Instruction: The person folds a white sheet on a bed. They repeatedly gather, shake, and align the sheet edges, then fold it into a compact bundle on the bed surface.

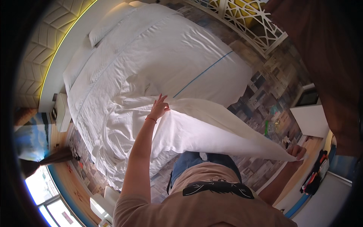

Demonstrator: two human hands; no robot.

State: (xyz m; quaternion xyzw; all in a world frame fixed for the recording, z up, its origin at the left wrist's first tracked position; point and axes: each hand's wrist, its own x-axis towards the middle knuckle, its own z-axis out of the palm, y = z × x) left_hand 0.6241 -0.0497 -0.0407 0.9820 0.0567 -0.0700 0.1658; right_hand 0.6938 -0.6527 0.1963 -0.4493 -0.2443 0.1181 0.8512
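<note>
A white sheet or duvet cover (204,132) is stretched between my two hands in front of my body. My left hand (159,108), with a red string on its wrist, pinches its edge over the bed, the other fingers spread upward. Far out to the right, my right hand (297,152) grips a drawn-out corner of the cloth. The rest of the fabric lies bunched in folds on the near side of the bed (158,54). A blue stripe (202,74) crosses the white bedding near the foot end. The fabric hides part of the floor below it.
White pillows (112,24) lie along the padded headboard wall (45,42). A white nightstand (61,112) stands beside the bed. To the right are a white cabinet (310,120), a green-edged item (268,127) on the patterned floor (261,99), and dark clothing (316,173). A lattice screen (249,25) stands beyond.
</note>
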